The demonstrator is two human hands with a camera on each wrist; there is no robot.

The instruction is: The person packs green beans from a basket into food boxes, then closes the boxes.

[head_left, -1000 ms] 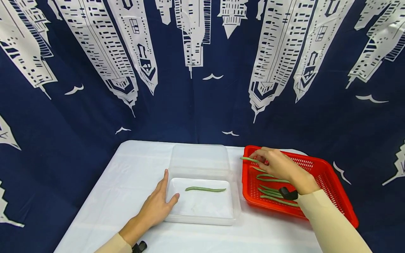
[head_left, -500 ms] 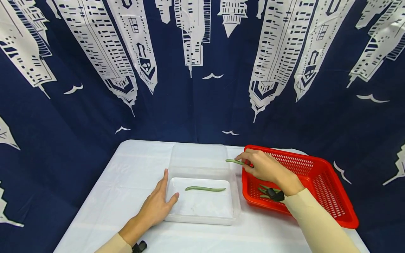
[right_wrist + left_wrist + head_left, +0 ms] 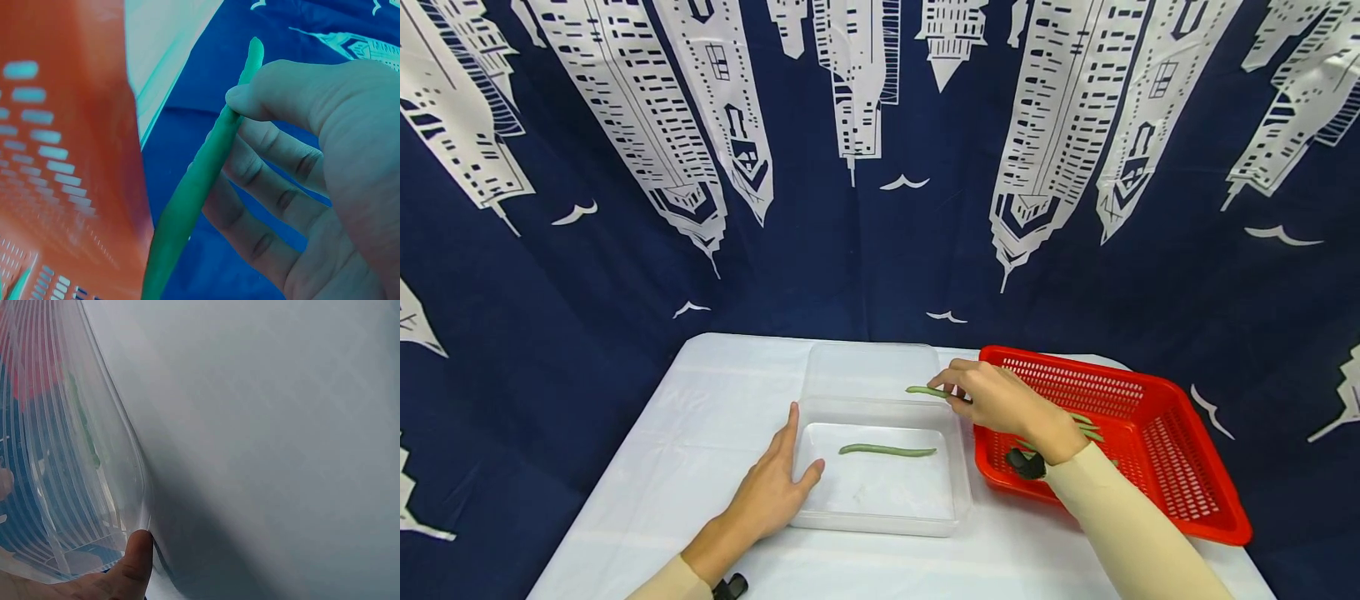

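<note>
I note the right hand pinching a green bean between thumb and fingers; the right wrist view shows the thumb pressed on the pod and the fingers curled behind it. The bean sticks out leftward from the hand, held in the air above the far right part of the clear plastic container, just left of the red basket. A second green bean lies flat on the container floor, nearer to me than the held one and between the two hands. My left hand rests flat on the white table with fingers straight, thumb touching the container's near left wall; the left wrist view confirms a fingertip against the clear wall. More green beans lie in the basket, partly hidden behind the right wrist.
</note>
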